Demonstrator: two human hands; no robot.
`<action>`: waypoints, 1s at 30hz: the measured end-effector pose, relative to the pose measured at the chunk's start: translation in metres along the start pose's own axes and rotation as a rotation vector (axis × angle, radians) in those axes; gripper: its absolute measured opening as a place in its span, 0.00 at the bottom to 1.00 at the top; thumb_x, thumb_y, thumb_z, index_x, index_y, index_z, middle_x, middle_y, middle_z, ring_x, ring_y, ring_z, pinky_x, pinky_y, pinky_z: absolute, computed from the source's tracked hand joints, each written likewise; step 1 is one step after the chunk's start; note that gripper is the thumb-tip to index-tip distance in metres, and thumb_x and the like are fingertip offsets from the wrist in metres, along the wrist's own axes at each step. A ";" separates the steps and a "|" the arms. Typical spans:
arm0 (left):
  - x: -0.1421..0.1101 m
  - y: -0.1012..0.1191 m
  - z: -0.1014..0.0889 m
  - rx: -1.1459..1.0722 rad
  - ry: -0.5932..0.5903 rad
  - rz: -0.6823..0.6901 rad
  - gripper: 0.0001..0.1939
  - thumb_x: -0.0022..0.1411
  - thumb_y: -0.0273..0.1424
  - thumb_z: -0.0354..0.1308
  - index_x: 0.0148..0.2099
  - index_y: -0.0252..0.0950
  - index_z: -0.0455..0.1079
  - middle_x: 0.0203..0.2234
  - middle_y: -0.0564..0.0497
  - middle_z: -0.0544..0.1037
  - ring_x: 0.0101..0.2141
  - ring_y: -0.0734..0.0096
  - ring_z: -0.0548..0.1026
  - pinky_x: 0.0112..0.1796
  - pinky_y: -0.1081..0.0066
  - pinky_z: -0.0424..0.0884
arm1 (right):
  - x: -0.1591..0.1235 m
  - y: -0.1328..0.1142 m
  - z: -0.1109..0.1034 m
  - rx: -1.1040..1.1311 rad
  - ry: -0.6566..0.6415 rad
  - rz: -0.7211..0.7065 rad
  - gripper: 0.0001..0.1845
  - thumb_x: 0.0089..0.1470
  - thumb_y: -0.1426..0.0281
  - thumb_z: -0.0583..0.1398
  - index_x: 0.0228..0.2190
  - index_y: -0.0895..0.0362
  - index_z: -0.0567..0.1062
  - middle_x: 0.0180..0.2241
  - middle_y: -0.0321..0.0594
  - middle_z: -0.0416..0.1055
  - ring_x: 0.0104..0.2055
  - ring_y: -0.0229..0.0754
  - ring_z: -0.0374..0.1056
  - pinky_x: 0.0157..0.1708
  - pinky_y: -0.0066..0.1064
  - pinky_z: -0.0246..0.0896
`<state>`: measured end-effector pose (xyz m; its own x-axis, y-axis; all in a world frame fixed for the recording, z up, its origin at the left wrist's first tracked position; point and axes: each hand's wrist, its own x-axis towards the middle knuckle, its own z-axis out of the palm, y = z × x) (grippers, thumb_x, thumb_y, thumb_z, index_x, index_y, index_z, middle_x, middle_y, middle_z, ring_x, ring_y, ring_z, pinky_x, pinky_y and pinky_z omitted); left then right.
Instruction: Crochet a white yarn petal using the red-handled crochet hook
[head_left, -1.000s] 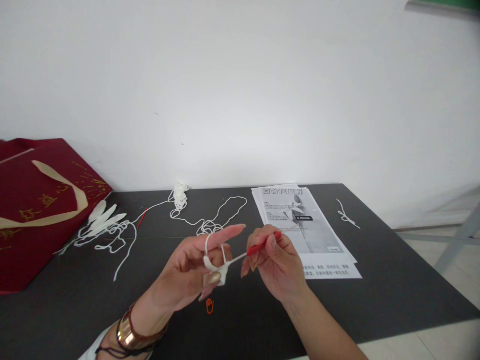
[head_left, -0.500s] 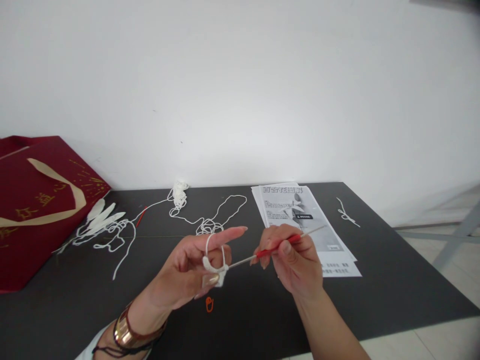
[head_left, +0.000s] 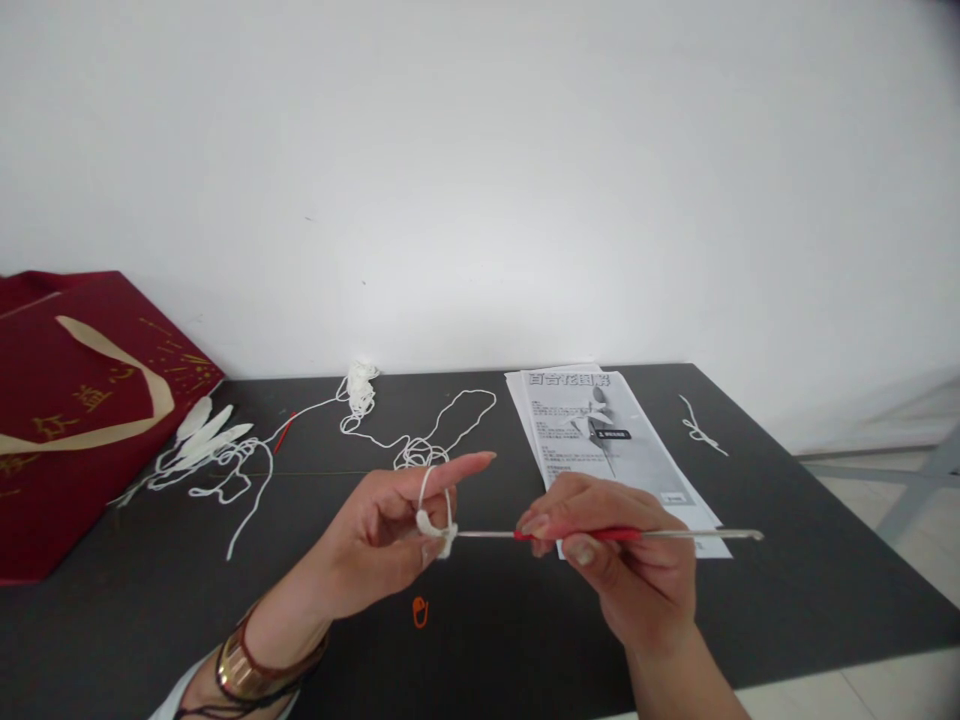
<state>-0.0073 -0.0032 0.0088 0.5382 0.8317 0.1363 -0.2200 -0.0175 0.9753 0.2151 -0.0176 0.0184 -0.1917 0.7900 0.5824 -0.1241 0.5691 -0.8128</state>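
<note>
My left hand pinches a small piece of white crochet work between thumb and fingers. Its index finger points out to the right with white yarn looped over it. In my right hand is a double-ended crochet hook with a red grip, held level. The hook's left shaft reaches the crochet piece, and its other hooked end sticks out to the right. Below my left hand, an orange stitch marker lies on the black table.
Printed sheets lie behind my right hand. White yarn trails to a small bundle by the wall. White crocheted petals, a thin red tool and a dark red bag are left. A knotted yarn scrap lies right.
My right hand has moved right and slightly down, and the hook has turned from slanting to level. My left hand keeps its hold on the crochet piece, almost in place.
</note>
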 end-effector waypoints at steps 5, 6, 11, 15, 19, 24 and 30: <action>0.000 0.001 -0.002 0.071 0.005 -0.027 0.27 0.60 0.32 0.60 0.62 0.43 0.67 0.22 0.56 0.62 0.24 0.74 0.57 0.25 0.71 0.52 | 0.000 0.001 0.002 -0.015 -0.008 0.030 0.09 0.60 0.70 0.59 0.39 0.51 0.79 0.27 0.40 0.77 0.27 0.42 0.72 0.26 0.34 0.67; 0.001 0.001 -0.002 0.059 0.007 -0.026 0.27 0.60 0.32 0.61 0.62 0.43 0.67 0.22 0.56 0.62 0.24 0.74 0.57 0.25 0.71 0.52 | 0.000 0.000 0.002 -0.043 -0.018 0.008 0.09 0.60 0.71 0.59 0.39 0.51 0.79 0.28 0.40 0.78 0.28 0.42 0.73 0.26 0.34 0.67; 0.006 0.000 -0.003 -0.115 0.082 0.000 0.28 0.58 0.29 0.62 0.60 0.43 0.68 0.22 0.57 0.61 0.22 0.77 0.56 0.23 0.74 0.53 | -0.001 0.000 0.006 -0.263 -0.079 -0.241 0.15 0.58 0.74 0.60 0.46 0.51 0.76 0.32 0.43 0.80 0.32 0.45 0.75 0.27 0.36 0.72; 0.010 -0.003 0.004 -0.293 0.234 0.009 0.27 0.56 0.28 0.64 0.59 0.42 0.70 0.23 0.57 0.62 0.21 0.80 0.58 0.22 0.76 0.56 | -0.009 0.004 0.010 -0.537 -0.160 -0.459 0.22 0.58 0.76 0.59 0.55 0.57 0.69 0.37 0.45 0.81 0.41 0.46 0.77 0.40 0.39 0.76; 0.012 -0.006 0.012 -0.378 0.357 0.045 0.28 0.54 0.27 0.64 0.59 0.40 0.70 0.23 0.56 0.64 0.21 0.80 0.59 0.22 0.78 0.59 | -0.013 0.004 0.018 -0.747 -0.142 -0.612 0.12 0.59 0.76 0.59 0.45 0.65 0.75 0.34 0.46 0.81 0.38 0.43 0.77 0.45 0.37 0.76; 0.012 -0.007 0.017 -0.439 0.428 0.074 0.28 0.54 0.26 0.64 0.58 0.39 0.70 0.23 0.56 0.66 0.22 0.80 0.60 0.23 0.79 0.60 | -0.009 0.009 0.025 -0.790 -0.128 -0.647 0.07 0.59 0.75 0.60 0.38 0.66 0.77 0.34 0.46 0.81 0.41 0.41 0.76 0.46 0.32 0.75; 0.012 -0.006 0.020 -0.486 0.446 0.093 0.30 0.51 0.26 0.64 0.59 0.37 0.70 0.23 0.54 0.68 0.23 0.79 0.60 0.24 0.79 0.60 | -0.008 0.021 0.026 -0.709 -0.081 -0.677 0.08 0.59 0.77 0.59 0.39 0.67 0.77 0.35 0.50 0.80 0.45 0.44 0.75 0.45 0.32 0.75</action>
<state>0.0167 -0.0039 0.0076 0.1342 0.9905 0.0301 -0.6470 0.0646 0.7598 0.1889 -0.0177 -0.0041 -0.3651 0.2440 0.8984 0.3756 0.9216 -0.0976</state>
